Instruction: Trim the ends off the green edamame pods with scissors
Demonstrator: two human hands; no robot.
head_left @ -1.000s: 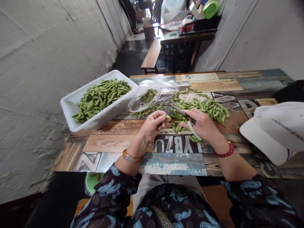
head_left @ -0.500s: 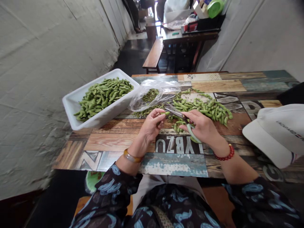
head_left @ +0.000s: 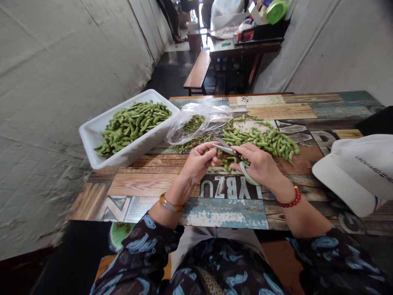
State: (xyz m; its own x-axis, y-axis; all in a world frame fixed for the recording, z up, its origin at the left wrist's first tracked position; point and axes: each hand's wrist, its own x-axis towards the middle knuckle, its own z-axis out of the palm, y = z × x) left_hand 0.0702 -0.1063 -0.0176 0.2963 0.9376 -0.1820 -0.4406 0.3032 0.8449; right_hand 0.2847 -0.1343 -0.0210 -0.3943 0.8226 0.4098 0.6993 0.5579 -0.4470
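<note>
My right hand (head_left: 258, 164) is wrapped round a pair of scissors (head_left: 245, 170) with pale green handles, its blades parted and pointing left. Close to the blade tips, my left hand (head_left: 201, 159) pinches a green soybean pod, mostly covered by the fingers. Beyond the hands lies a loose pile of soybean pods (head_left: 276, 143) on the table. A clear plastic bag (head_left: 211, 110) with green trimmings in it rests left of the pile, and more trimmings (head_left: 196, 143) are scattered in front of it. To the left, a white tub (head_left: 129, 155) holds a heap of pods (head_left: 135, 123).
A white cap (head_left: 353, 172) lies on the right of the patterned wooden table (head_left: 147, 182). Walls rise on both sides. Farther off stand a wooden bench (head_left: 198, 71) and a dark table (head_left: 245, 48) loaded with boxes and bags. Someone's leg (head_left: 172, 20) shows at the back.
My left hand has shifted slightly right, bringing its fingertips up to the scissor blades. The pod is now more hidden by the fingers. The right hand has barely moved.
</note>
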